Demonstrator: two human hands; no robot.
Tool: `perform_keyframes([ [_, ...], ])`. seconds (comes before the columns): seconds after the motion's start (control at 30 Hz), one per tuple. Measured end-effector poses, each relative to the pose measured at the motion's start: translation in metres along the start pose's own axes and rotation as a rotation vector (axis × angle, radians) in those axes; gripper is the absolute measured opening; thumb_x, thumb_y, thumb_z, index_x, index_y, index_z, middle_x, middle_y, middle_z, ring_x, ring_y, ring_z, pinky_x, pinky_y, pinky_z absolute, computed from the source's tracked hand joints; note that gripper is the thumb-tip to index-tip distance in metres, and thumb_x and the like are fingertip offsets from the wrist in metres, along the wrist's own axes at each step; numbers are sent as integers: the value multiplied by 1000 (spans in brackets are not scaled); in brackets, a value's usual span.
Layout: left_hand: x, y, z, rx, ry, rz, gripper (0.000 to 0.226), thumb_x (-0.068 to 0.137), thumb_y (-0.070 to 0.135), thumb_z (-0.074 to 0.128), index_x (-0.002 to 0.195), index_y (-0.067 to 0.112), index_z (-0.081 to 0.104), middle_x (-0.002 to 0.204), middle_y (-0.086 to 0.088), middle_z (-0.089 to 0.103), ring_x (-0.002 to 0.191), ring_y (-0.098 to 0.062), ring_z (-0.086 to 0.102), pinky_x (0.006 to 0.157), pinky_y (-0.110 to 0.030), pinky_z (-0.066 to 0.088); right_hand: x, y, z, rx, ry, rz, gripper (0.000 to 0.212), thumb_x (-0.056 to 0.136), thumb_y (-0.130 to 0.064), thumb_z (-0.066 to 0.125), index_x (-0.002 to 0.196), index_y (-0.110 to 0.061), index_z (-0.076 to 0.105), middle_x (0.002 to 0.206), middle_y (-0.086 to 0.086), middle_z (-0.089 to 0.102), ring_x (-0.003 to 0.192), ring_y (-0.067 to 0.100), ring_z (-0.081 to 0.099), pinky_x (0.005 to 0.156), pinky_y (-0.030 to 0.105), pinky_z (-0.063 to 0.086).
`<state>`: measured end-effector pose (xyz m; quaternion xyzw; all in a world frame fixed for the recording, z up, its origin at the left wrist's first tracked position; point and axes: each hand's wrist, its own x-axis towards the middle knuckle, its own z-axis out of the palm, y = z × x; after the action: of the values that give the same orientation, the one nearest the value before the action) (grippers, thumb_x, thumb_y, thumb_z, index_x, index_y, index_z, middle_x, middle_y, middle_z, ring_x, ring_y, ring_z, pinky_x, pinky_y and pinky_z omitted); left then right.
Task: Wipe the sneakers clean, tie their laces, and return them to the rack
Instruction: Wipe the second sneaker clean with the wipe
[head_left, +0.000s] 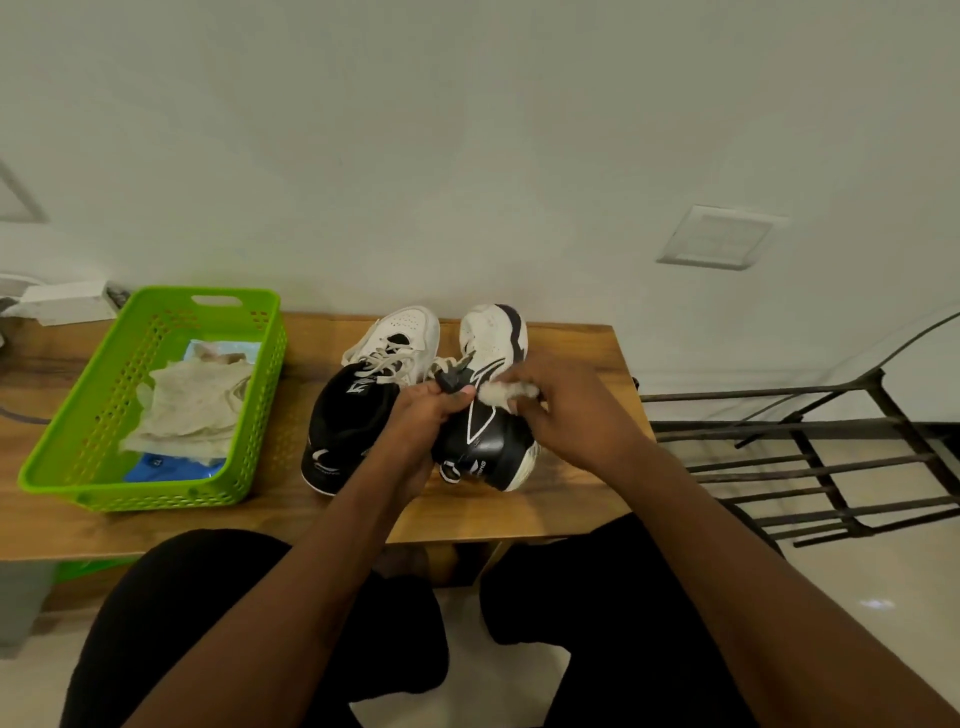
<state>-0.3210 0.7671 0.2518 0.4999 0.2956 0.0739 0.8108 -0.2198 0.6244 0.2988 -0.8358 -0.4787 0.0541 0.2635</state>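
— How many sneakers?
— Two: left sneaker (358, 410) and right sneaker (491, 444).
— Baskets?
— One green basket (156, 499), with one pale cloth (192, 405) and one blue packet (171, 467) inside.
— Anything else?
— One wiping rag (501, 393), one table (571, 499), one metal rack (753, 393), and two hands: left hand (421, 415) and right hand (571, 415).

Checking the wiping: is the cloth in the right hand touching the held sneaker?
Touching. The head view shows the right hand pressing the cloth against the held sneaker.
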Motion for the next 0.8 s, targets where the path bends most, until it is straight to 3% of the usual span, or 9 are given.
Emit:
perform_keyframes([
  [0.07,0,-6,0,45,57,-5,21,95,7,60,113,1,69,95,-12,77,83,-24,74,71,-32,57,-1,0,7,-91,-104,-78,28,81,-7,65,107,-15,74,98,3,71,90,17,62,79,33,51],
  [0.13,3,-9,-2,76,106,5,18,97,8,58,110,6,70,94,-10,77,80,-22,74,70,-32,58,0,-2,9,-109,-164,-135,30,82,-10,69,111,-14,72,105,2,68,95,13,59,82,28,48],
  [0.2,5,-11,-2,117,134,21,19,100,13,55,112,11,69,100,-9,76,88,-23,74,79,-37,59,1,0,5,-87,-202,-145,32,84,-14,70,116,-13,70,116,2,60,102,11,53,83,23,44],
  [0.27,5,-13,1,172,161,25,23,101,18,53,119,11,65,108,-10,74,98,-26,72,89,-42,58,5,0,3,-115,-205,-175,26,85,-12,69,111,-10,73,111,7,64,97,19,60,76,24,44],
  [0.4,4,-14,3,185,209,21,19,103,21,50,114,12,62,102,-7,72,90,-20,70,73,-31,55,3,-6,11,-207,-142,-241,20,85,-5,63,101,-6,75,90,12,72,80,29,66,68,38,53],
  [0.57,8,-3,-2,127,255,-23,23,104,25,49,114,8,60,101,-10,72,84,-21,71,64,-30,56,-4,0,0,-124,49,-103,19,88,-9,64,105,-7,72,98,9,71,88,24,62,74,26,43],
  [0.67,7,-2,-3,162,263,-34,25,103,26,50,113,5,60,105,-13,73,92,-26,72,82,-41,60,-23,-17,12,-131,-164,-276,25,88,-8,62,112,-10,70,99,6,64,88,17,58,72,27,47],
  [0.73,8,-1,-5,166,267,-49,27,103,26,50,115,4,59,105,-14,73,93,-28,72,84,-43,59,-33,-24,18,-144,-253,-351,26,87,-7,62,112,-9,69,99,7,61,88,18,57,70,31,52],
  [0.8,8,1,-6,175,263,-62,29,104,28,48,117,4,59,105,-14,73,93,-27,72,79,-40,60,-31,-23,19,-149,-235,-374,25,86,-7,62,110,-9,69,97,7,60,87,19,56,69,32,51],
])
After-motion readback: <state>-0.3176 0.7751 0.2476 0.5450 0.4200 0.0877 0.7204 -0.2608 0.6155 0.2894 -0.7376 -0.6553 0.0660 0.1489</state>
